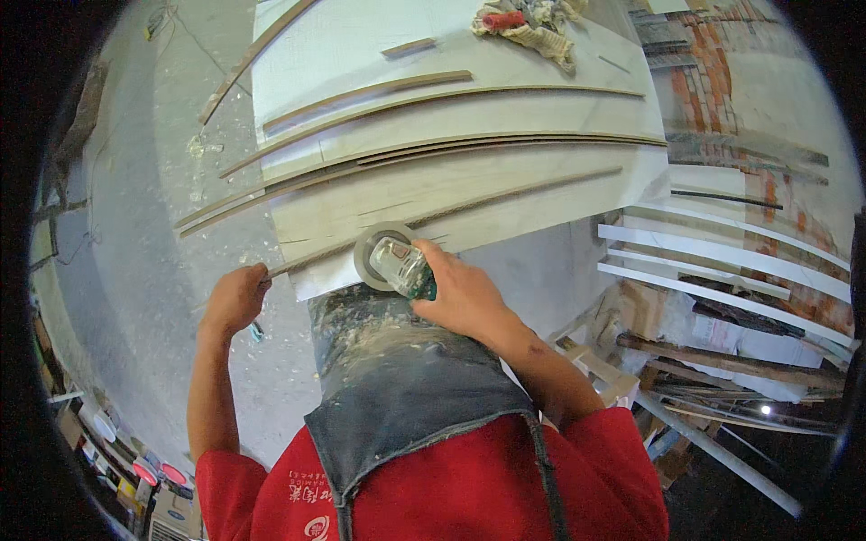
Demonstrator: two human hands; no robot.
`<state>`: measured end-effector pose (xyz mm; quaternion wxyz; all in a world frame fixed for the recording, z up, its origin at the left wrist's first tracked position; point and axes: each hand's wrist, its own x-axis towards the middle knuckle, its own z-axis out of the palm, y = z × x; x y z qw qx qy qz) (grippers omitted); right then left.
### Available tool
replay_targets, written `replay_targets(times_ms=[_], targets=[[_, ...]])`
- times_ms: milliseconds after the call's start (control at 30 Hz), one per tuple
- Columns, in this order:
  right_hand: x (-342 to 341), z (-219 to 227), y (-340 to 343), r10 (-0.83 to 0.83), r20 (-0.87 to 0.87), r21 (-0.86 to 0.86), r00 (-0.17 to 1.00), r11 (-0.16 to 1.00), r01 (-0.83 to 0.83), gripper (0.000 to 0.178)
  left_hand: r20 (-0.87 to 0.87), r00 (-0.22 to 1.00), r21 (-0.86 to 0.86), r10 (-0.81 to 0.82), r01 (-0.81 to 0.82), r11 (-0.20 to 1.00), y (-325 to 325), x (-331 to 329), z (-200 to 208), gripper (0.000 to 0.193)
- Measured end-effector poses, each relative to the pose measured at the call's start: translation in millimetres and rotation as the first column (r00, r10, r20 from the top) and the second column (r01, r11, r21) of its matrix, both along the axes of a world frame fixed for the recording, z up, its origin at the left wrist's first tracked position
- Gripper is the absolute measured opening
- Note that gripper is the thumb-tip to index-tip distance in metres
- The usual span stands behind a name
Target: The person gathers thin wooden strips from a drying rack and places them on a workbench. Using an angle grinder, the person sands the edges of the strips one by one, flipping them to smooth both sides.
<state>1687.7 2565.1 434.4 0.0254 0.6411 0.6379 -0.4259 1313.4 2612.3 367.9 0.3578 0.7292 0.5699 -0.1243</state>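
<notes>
Head view shows the small angle grinder with a grey round disc (pixel 386 257) at the near edge of the pale stone slab (pixel 469 194), its disc meeting the end of a long thin tan strip (pixel 451 209) that runs along that edge. The right hand (pixel 460 293) has its grip closed around the grinder's clear-and-green body. The left hand (pixel 236 296) has its grip pinched shut on the strip's left end, just off the slab's corner.

As a judgement, the work looks partly done: dust and chips coat the grey apron (pixel 397 361) and the concrete floor (pixel 153 225), and several cut strips already lie on the slab, while the disc is only at the near strip's end.

Counted: one grinder, two hands, one slab serving as the desk. About six long curved tan strips lie on it, plus one short offcut (pixel 408 46) near the far side. One bundle of pale work gloves with a red object (pixel 528 22) rests at the far edge. To the right, white stone lengths (pixel 722 252) lean against a brick wall (pixel 722 81); their number cannot be told.
</notes>
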Motion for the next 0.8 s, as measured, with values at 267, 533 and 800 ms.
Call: replay_targets(times_ms=[267, 533, 800], targets=[[90.3, 9.7, 4.1, -0.320, 0.156, -0.002, 0.935, 0.946, 0.324, 0.083, -0.047, 0.999, -0.010, 0.000, 0.000, 1.000, -1.2, -7.9, -2.9, 0.018], [203.1, -9.6, 15.2, -0.523, 0.257, 0.157, 0.813, 0.853, 0.498, 0.082, -0.060, 0.998, 0.018, 0.020, -0.019, 1.000, -6.1, -29.1, -16.7, 0.017], [305.2, -30.6, 28.4, -0.629, 0.267, 0.315, 0.730, 0.773, 0.551, 0.083, -0.099, 0.994, 0.078, -0.045, 0.053, 0.996, -13.7, -65.0, -38.2, 0.018]])
